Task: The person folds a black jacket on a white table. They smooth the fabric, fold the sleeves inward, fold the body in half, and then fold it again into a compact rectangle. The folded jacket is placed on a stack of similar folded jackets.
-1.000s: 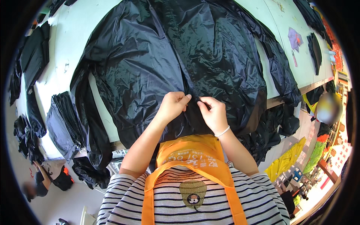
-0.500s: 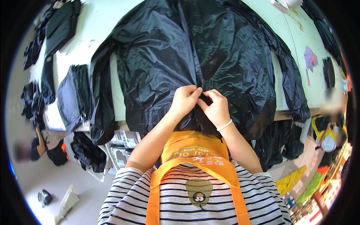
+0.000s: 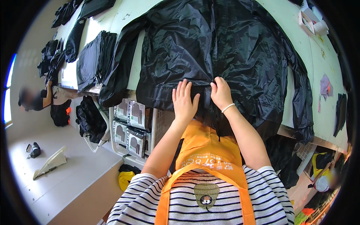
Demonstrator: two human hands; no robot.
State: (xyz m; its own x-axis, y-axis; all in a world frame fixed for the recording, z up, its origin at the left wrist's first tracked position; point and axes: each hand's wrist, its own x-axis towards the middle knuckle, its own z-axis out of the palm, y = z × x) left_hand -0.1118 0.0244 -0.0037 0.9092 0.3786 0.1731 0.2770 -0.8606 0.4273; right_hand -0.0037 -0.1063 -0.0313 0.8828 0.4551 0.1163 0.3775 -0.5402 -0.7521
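Note:
A shiny black jacket (image 3: 180, 48) is spread over the pale table, its hem toward me and a sleeve out at each side. A seam or closure runs down its middle; I cannot make out which. My left hand (image 3: 185, 102) lies flat on the fabric left of this line, near the hem, fingers stretched out and holding nothing. Just right of the line, my right hand (image 3: 221, 93) is closed, thumb against the fingers, pinching the jacket's edge at the middle. Below the hands, the hem hangs over the table's front edge.
Folded black garments (image 3: 96, 60) are stacked on the table (image 3: 133, 71) to the left. Packaged goods (image 3: 135, 116) fill a rack below. White boxes (image 3: 307, 22) and a purple cloth scrap (image 3: 325, 85) lie right. A co-worker (image 3: 35, 98) is at far left.
My left hand has let go at the middle line, opened and moved left to lie flat. My right hand keeps its pinch. The whole view has shifted, showing more on the left.

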